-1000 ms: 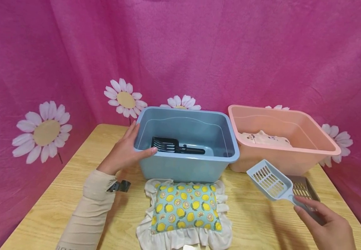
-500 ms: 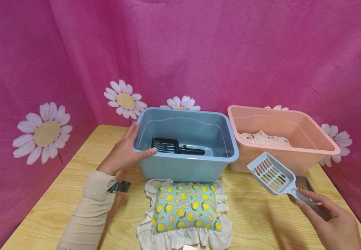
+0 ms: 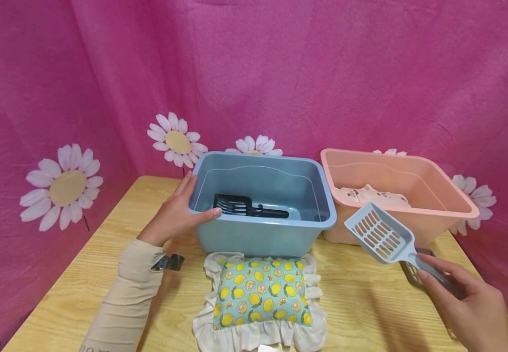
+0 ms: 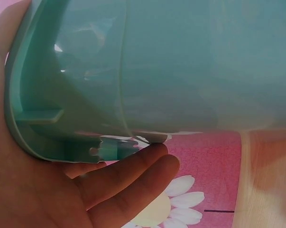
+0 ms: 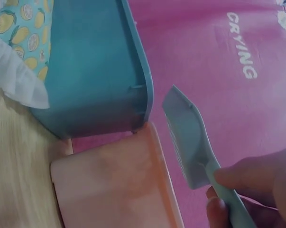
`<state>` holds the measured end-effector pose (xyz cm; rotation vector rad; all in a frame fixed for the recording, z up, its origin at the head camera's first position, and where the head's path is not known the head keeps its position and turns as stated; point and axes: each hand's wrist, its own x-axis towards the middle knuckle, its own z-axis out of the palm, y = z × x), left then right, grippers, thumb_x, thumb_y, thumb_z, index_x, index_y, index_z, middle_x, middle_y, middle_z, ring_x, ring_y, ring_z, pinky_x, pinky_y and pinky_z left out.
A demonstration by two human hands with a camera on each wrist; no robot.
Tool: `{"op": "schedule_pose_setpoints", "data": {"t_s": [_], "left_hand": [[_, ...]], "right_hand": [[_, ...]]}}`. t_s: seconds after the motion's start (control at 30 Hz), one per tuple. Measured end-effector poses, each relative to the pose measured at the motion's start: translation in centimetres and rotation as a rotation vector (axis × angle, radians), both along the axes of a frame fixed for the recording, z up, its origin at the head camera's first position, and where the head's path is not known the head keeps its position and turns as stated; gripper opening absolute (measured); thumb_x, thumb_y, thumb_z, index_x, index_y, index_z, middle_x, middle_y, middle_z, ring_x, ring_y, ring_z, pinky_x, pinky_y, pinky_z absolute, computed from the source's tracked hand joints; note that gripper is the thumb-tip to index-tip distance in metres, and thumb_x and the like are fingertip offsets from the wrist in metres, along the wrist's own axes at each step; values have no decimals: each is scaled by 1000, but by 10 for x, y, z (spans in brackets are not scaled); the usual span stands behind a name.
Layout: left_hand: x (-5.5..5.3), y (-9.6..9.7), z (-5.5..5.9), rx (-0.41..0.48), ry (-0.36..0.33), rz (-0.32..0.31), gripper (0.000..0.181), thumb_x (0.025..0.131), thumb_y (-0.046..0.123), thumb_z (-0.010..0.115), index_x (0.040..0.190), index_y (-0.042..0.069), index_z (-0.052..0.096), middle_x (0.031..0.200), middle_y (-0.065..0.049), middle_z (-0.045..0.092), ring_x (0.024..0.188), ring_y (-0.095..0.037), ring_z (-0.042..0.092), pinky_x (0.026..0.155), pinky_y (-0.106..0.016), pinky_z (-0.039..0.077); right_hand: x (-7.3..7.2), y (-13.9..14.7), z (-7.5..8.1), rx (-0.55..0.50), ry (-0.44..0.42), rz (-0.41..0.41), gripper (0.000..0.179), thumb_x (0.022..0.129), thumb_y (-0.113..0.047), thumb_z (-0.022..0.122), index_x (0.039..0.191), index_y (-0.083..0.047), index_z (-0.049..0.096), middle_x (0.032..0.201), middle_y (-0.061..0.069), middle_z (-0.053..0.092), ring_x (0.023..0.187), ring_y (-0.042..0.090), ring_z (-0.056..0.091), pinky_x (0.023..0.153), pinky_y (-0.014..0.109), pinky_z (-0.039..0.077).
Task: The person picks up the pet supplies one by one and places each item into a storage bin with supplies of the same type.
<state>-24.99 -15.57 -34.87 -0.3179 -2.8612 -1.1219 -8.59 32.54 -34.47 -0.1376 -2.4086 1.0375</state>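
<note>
Extended fingers of my left hand [image 3: 170, 222] lie along the outer left side of a blue plastic bin [image 3: 263, 238], with the thumb resting over its front rim. The left wrist view shows these fingers [image 4: 133, 183] fairly straight beneath the rim. Inside the bin lies a black slotted scoop [image 3: 260, 211]. My right hand [image 3: 469, 298] holds a blue-grey slotted litter scoop [image 3: 401, 249] by its handle, in the air before a pink bin [image 3: 348, 227]. Its blade points up and left. Behind it on the table, a dark grey-brown scoop [image 3: 410, 274] is partly hidden by the right hand.
A lemon-print cushion [image 3: 260, 293] with white ruffles lies against the front of the blue bin. White patterned cloth [image 3: 374, 195] sits in the pink bin. The two bins stand side by side on a wooden table [image 3: 74, 278], close to a pink flowered curtain [image 3: 254, 73].
My right hand has turned and raised the litter scoop, its blade moving up towards the pink bin's front rim. The left hand stays at the blue bin.
</note>
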Motion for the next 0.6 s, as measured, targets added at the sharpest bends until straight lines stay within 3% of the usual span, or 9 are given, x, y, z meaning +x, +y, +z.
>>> {"op": "schedule_pose_setpoints", "data": {"t_s": [0.33, 0.6], "left_hand": [[-2, 1, -1, 8, 4, -11, 114, 71, 73, 66, 156, 26, 6, 162, 0, -1, 142, -41, 19, 96, -67, 38], [0, 0, -1, 9, 16, -12, 113, 72, 72, 65, 156, 25, 7, 162, 0, 0, 142, -41, 20, 97, -67, 37]], "right_hand": [[-13, -7, 11, 17, 52, -13, 33, 83, -12, 77, 115, -8, 72, 86, -28, 64, 75, -13, 62, 60, 6, 49], [-24, -14, 18, -57, 51, 48, 37, 84, -11, 75, 120, -5, 68, 103, -18, 66, 86, -10, 63, 67, 7, 50]]}}
